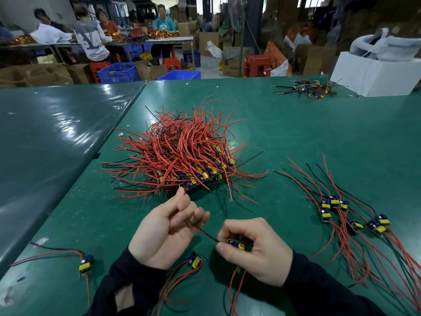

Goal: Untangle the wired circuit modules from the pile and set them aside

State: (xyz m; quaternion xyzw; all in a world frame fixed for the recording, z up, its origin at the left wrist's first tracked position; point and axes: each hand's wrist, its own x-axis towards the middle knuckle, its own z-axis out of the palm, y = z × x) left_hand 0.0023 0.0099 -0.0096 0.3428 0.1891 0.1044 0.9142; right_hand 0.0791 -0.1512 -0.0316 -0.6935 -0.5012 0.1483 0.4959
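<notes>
Head view: right hand [255,249] pinches module [237,244].

I've got the tangled pile [182,153] mid-frame on the table [307,137], sorted modules [348,215] lower right, two loose modules [86,265] lower left, a box [373,76] upper right.

White box [373,74] far right on green table [296,133]; blue crates [118,73] beyond.
</notes>
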